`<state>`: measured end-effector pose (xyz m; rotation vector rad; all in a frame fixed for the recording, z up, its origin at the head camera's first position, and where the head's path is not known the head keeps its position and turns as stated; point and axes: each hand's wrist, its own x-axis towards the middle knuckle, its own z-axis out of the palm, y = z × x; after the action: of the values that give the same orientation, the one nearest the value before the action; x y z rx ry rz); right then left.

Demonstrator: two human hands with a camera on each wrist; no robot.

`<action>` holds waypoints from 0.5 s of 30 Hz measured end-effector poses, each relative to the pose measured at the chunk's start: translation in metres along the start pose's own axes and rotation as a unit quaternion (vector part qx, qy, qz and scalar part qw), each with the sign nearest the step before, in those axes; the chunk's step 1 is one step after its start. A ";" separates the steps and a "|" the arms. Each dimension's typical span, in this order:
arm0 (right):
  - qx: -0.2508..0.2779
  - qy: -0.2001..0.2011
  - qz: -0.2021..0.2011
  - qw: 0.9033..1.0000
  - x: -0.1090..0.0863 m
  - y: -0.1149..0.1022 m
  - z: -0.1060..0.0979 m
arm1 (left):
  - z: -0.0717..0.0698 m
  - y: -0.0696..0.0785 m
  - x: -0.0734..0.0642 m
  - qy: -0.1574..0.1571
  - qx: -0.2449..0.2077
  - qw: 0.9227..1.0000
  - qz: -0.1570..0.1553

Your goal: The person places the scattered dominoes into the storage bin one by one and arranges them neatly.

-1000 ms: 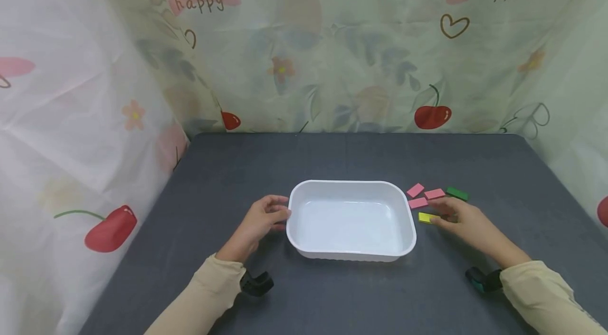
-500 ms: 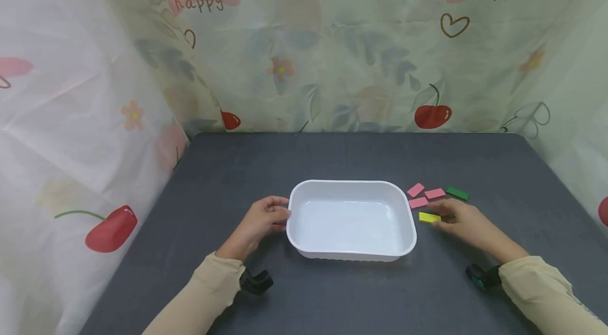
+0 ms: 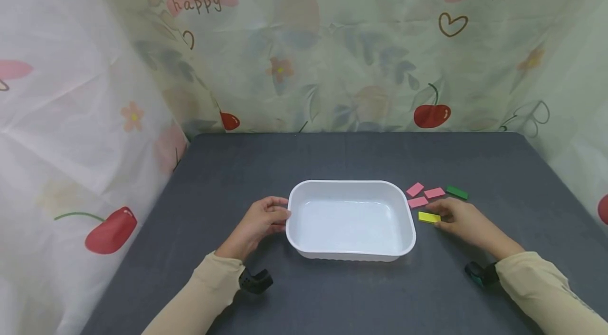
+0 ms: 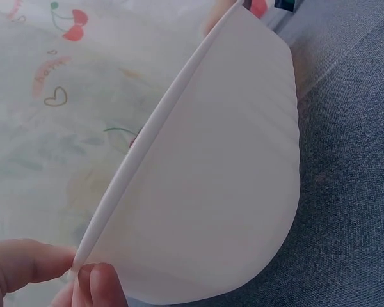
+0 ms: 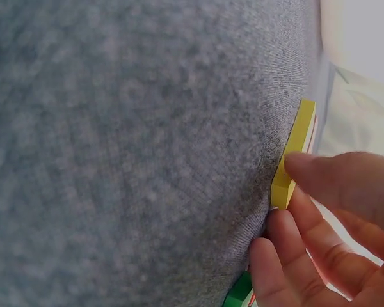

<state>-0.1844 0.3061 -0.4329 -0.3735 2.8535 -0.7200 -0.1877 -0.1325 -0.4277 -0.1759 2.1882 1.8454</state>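
Note:
My left hand (image 3: 261,219) pinches the left rim of a white rectangular tray (image 3: 351,258). In the left wrist view, thumb and fingertips meet at the rim of the white tray (image 4: 198,160), with its ribbed side below. Right of the tray, the curled fingers of my right hand (image 3: 463,221) pinch the near end of a small flat yellow block (image 3: 429,217) on the tabletop. The right wrist view has the thumb pressed on the yellow block (image 5: 297,131), the index finger partly hidden behind it.
Beyond the yellow block lie several pink blocks (image 3: 418,202) and one green block (image 3: 457,192), close to the tray's right side. Dark grey cloth covers the table (image 3: 266,161). A printed white curtain (image 3: 323,87) hangs behind and at both sides.
My right hand has shifted slightly to the right, so more of the yellow block shows. The block, the tray and my left hand stay in place.

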 end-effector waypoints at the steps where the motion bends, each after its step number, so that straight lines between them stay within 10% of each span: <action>1: -0.002 -0.002 0.001 1.000 0.000 0.000 0.000 | 0.000 0.000 0.000 -0.001 -0.001 1.000 -0.001; 15: -0.002 -0.013 0.011 1.000 0.003 -0.002 0.000 | 0.000 0.001 0.001 -0.001 0.007 1.000 -0.005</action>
<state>-0.1869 0.3037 -0.4323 -0.3491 2.8308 -0.7003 -0.1887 -0.1325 -0.4271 -0.1823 2.1933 1.8240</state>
